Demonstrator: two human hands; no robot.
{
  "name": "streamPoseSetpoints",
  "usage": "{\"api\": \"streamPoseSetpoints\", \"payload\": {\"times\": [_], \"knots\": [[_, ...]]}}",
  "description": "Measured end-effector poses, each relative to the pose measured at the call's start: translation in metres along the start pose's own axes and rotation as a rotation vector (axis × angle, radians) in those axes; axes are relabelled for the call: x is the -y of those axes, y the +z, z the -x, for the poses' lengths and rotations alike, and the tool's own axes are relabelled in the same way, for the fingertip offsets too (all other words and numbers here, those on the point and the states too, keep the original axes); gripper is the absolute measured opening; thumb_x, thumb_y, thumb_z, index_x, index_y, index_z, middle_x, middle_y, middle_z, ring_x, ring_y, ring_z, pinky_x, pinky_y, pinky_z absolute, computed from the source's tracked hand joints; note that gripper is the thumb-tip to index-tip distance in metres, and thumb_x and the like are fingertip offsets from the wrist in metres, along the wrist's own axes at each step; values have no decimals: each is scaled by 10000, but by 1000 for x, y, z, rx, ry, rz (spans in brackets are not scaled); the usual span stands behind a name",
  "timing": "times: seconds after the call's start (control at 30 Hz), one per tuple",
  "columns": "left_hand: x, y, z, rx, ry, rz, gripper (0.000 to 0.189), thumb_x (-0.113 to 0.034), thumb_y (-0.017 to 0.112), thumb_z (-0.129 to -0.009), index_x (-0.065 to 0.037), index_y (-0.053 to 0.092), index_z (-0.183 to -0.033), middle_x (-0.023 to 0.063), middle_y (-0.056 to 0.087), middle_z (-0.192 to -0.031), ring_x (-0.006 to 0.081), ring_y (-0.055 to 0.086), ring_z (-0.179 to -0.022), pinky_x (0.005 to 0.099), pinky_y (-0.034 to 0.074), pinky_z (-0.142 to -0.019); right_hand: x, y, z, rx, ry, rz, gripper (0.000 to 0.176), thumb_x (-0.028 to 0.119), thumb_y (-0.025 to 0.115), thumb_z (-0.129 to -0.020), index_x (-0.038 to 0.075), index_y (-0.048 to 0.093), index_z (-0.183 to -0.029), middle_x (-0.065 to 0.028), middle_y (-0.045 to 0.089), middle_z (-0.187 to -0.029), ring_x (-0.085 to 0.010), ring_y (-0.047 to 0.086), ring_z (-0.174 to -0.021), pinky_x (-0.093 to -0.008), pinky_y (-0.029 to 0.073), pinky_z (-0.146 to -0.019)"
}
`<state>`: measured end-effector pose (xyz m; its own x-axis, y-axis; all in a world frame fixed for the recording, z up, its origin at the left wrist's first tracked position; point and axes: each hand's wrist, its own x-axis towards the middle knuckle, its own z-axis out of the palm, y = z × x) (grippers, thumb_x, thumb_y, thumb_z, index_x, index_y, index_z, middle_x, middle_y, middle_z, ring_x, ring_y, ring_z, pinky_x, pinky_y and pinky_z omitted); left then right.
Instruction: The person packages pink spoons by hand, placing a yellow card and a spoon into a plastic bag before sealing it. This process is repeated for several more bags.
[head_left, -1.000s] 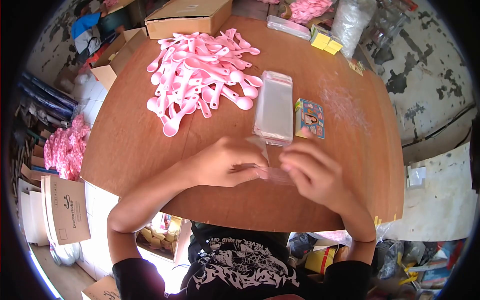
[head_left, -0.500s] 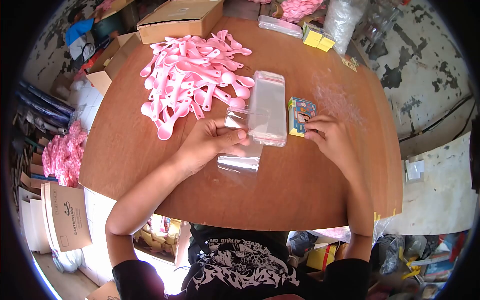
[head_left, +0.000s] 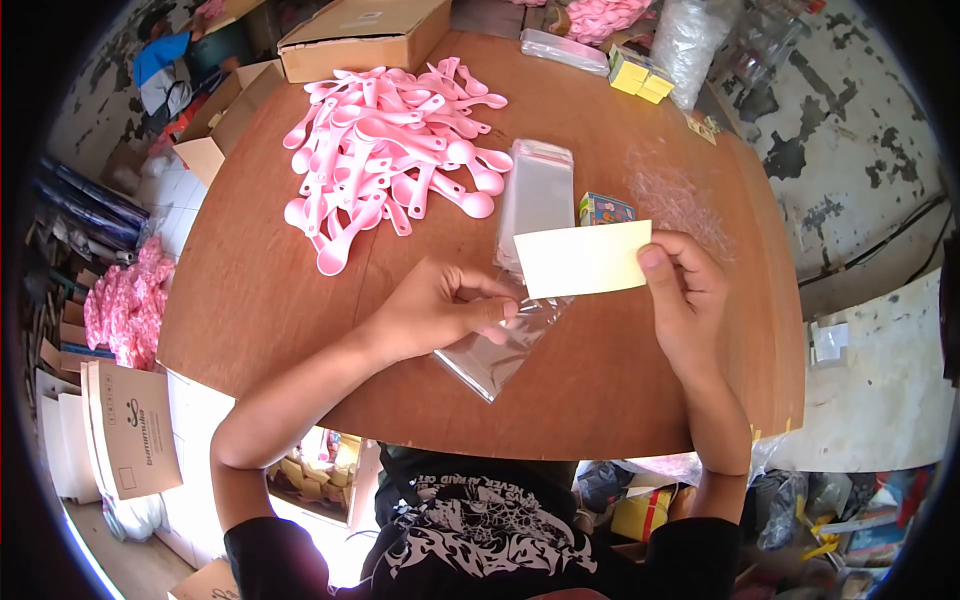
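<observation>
Between the thumb and fingers of my left hand (head_left: 435,312) is a clear plastic bag (head_left: 490,362), slanting down toward the table's near side. My right hand (head_left: 692,300) pinches the right end of a card (head_left: 580,262), whose plain pale yellow side faces me. The card's lower left corner overlaps the bag's opening end, close to my left fingertips. Behind the card lies a stack of printed cards (head_left: 606,208), mostly covered in this view. Just left of that stack is a pile of clear bags (head_left: 541,190). A heap of pink measuring spoons (head_left: 385,150) spreads beyond my left hand.
On the brown table (head_left: 280,330), a cardboard box (head_left: 365,40) stands at the back left. Yellow card stacks (head_left: 640,75) and a large clear plastic bundle (head_left: 692,50) sit at the back right. Thin plastic strips (head_left: 680,205) lie right of the cards. A person (head_left: 163,75) is at far left.
My right hand has lifted a card off the printed stack and brought it left, toward the bag. My left hand has lowered slightly and tilted the bag.
</observation>
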<state>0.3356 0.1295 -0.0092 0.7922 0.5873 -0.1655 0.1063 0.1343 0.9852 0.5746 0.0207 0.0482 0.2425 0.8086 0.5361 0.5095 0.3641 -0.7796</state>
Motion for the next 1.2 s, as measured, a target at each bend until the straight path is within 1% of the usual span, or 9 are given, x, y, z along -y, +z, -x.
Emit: {"api": "streamPoseSetpoints", "payload": {"times": [0.23,0.3,0.5,0.63,0.7,0.93,1.03,1.13,1.2], "knots": [[-5,0,3,66,153,-55,241,-190,664,-930,24,696,-1036,47,716,-878,85,679,-759,203,480,-553,-4,-2,-7,146,49,-9,184,137,651,-940,-46,670,-955,-15,648,-806,-37,536,-695,-187,416,-592],[-8,-1,2,133,153,-145,231,-176,660,-932,32,696,-1026,50,712,-878,90,669,-745,222,503,-616,3,-6,-8,297,86,179,183,132,655,-935,-49,670,-959,-33,663,-807,-51,563,-706,-199,436,-609],[-12,4,1,135,177,-118,215,-153,673,-919,33,701,-1023,49,709,-847,78,644,-720,236,500,-644,-3,-10,-4,47,-15,20,190,138,665,-927,-50,674,-947,-52,684,-816,-74,608,-743,-216,460,-633],[-23,10,3,100,160,-33,214,-156,674,-917,33,706,-1011,57,711,-827,79,648,-714,233,492,-640,4,-11,-4,132,57,48,185,139,664,-926,-46,678,-935,-38,661,-775,-59,583,-718,-210,445,-610],[-26,7,4,143,95,-147,240,-169,681,-920,26,702,-1059,53,718,-888,61,646,-790,215,517,-716,1,-13,0,214,145,55,177,137,663,-926,-39,682,-933,-33,659,-762,-50,566,-697,-213,441,-597],[-37,28,3,167,25,-203,292,-235,683,-923,27,704,-1052,44,716,-870,58,639,-765,209,495,-674,5,-3,10,250,70,68,154,126,675,-913,-27,688,-924,-40,688,-770,-45,570,-679,-216,451,-606],[-31,33,-2,140,113,-78,289,-227,683,-924,20,700,-1073,34,714,-879,41,620,-778,209,481,-668,9,-2,13,148,116,-14,115,99,689,-895,-13,693,-921,-36,694,-769,-49,585,-683,-221,461,-616],[-37,35,-4,100,112,-204,296,-217,678,-928,26,689,-1097,23,710,-889,26,592,-791,219,483,-678,15,-4,14,210,85,47,95,82,701,-880,-1,698,-926,-50,697,-811,-77,610,-726,-238,481,-663],[-35,39,-5,46,155,-160,261,-194,670,-923,46,710,-1017,25,697,-794,23,546,-697,237,458,-599,14,-4,14,301,-11,61,97,84,698,-880,5,703,-937,-69,687,-875,-112,622,-790,-251,493,-715]]}}
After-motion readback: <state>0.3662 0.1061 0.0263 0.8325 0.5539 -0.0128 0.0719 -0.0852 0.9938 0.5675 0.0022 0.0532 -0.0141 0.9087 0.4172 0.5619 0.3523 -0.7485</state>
